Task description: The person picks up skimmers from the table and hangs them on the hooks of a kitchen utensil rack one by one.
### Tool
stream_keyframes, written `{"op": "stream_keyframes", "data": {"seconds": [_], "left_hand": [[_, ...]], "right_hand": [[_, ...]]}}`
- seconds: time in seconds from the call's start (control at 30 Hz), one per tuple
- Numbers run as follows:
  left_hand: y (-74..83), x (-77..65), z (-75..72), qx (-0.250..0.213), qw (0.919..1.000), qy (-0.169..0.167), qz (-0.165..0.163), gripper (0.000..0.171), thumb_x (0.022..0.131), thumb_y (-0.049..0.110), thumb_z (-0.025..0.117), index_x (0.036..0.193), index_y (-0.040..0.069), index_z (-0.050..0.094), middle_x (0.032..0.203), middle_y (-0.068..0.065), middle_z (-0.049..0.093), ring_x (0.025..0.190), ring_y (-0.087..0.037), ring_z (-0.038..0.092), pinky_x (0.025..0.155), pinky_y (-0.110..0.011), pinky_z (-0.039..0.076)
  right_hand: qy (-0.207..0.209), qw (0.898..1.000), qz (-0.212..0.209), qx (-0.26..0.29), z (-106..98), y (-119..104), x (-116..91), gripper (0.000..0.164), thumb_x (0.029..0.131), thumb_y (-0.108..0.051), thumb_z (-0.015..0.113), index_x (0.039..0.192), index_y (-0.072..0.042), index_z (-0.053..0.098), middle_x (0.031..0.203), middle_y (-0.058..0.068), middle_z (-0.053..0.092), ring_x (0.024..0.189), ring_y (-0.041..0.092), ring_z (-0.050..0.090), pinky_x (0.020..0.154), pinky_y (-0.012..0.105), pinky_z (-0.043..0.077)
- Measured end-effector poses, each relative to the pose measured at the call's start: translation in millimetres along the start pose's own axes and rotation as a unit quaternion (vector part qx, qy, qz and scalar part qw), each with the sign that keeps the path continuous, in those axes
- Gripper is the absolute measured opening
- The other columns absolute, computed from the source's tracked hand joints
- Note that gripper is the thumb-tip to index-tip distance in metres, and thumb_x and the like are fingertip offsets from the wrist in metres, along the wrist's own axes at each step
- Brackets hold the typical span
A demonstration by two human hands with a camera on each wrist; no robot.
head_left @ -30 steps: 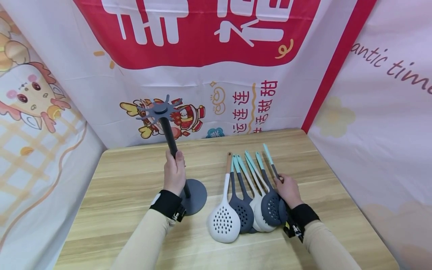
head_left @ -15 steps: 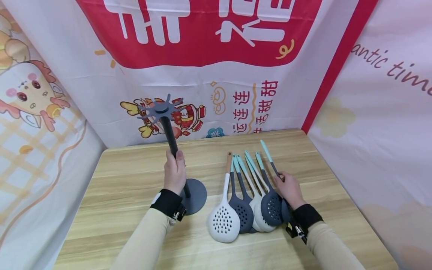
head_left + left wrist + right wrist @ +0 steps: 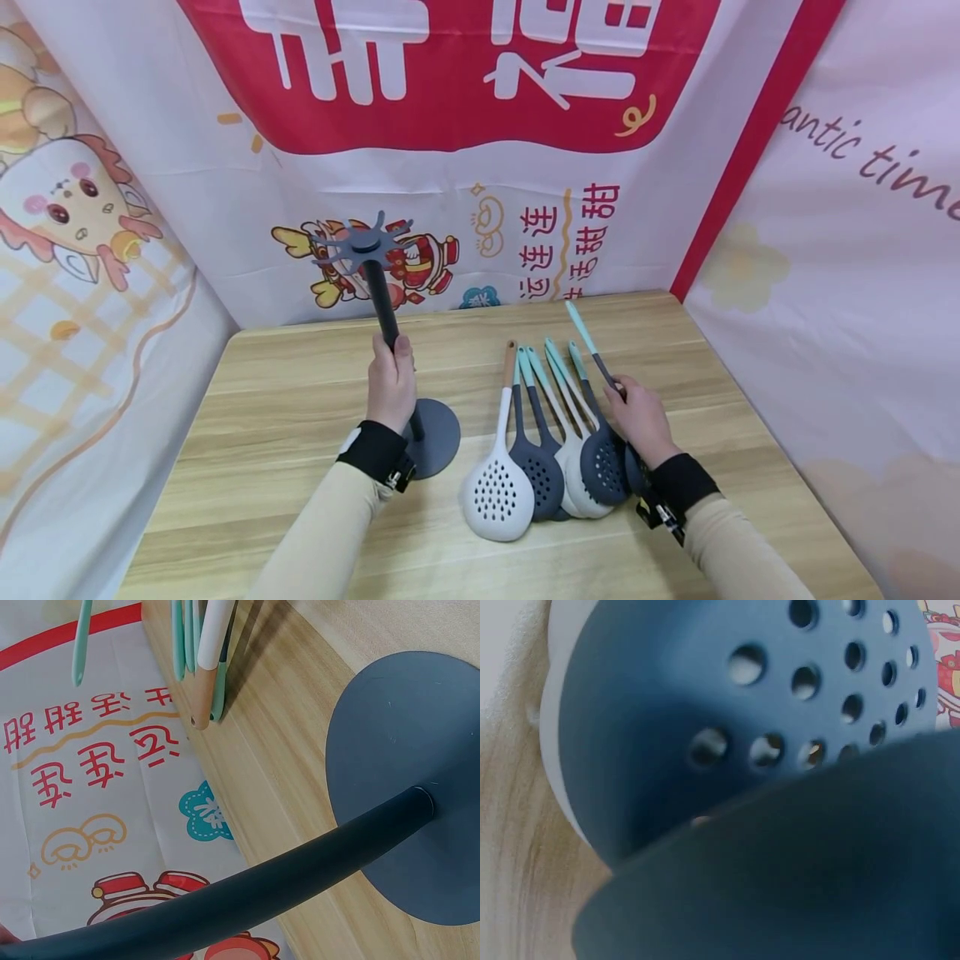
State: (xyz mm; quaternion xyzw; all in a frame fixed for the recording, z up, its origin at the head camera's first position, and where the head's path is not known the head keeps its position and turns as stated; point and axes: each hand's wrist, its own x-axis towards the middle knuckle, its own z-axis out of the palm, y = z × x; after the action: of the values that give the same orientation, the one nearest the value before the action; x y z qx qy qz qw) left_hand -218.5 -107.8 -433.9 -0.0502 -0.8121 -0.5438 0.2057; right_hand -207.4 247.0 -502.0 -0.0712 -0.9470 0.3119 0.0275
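My left hand grips the dark pole of a utensil stand. It stands upright, with a ring of hooks on top and a round base on the table. My right hand holds a dark grey cooking utensil by its shaft, the mint handle end pointing up and away. Its smooth dark head looms close in the right wrist view; its full shape is hidden. Just left of it lies a dark perforated skimmer. A white skimmer with a wood-coloured handle end lies leftmost.
Between the two skimmers lie several more utensils, dark and white, with mint handles, overlapping in a fan. The wooden table meets a printed cloth backdrop behind, with cloth walls on both sides.
The handle end of the utensil in my right hand has swung left and risen slightly, away from the table. My left hand and the stand stay in place.
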Motion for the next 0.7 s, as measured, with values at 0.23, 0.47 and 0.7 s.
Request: {"op": "stream_keyframes", "data": {"seconds": [0.23,0.47,0.7], "left_hand": [[1.4,-0.1,-0.7,-0.002,1.0,-0.003,0.006,0.039,0.108,0.037,0.029,0.11,-0.001,0.038,0.074,-0.006,0.043,0.06,-0.021,0.042,0.057,-0.03,0.035],[3.2,1.5,-1.5,-0.006,1.0,-0.005,-0.006,0.033,0.109,0.032,0.031,0.112,0.0,0.038,0.075,-0.006,0.042,0.061,-0.021,0.042,0.058,-0.031,0.035],[1.3,0.1,-1.2,-0.007,0.9999,-0.004,-0.008,0.034,0.109,0.034,0.03,0.11,0.0,0.038,0.074,-0.006,0.043,0.06,-0.02,0.042,0.057,-0.031,0.035]], "right_hand": [[-0.001,1.0,-0.017,0.002,-1,-6,-2,0.037,0.104,-0.022,0.051,0.13,0.003,0.058,0.099,0.018,0.072,0.076,0.025,0.063,0.063,0.034,0.048],[0.002,1.0,-0.027,-0.007,-6,-16,-3,0.037,0.103,-0.024,0.052,0.13,0.0,0.059,0.098,0.015,0.074,0.073,0.022,0.062,0.059,0.03,0.044],[0.01,0.998,-0.051,-0.016,-19,-29,-5,0.036,0.102,-0.024,0.054,0.128,-0.001,0.061,0.098,0.014,0.074,0.072,0.022,0.062,0.057,0.028,0.041]]}}
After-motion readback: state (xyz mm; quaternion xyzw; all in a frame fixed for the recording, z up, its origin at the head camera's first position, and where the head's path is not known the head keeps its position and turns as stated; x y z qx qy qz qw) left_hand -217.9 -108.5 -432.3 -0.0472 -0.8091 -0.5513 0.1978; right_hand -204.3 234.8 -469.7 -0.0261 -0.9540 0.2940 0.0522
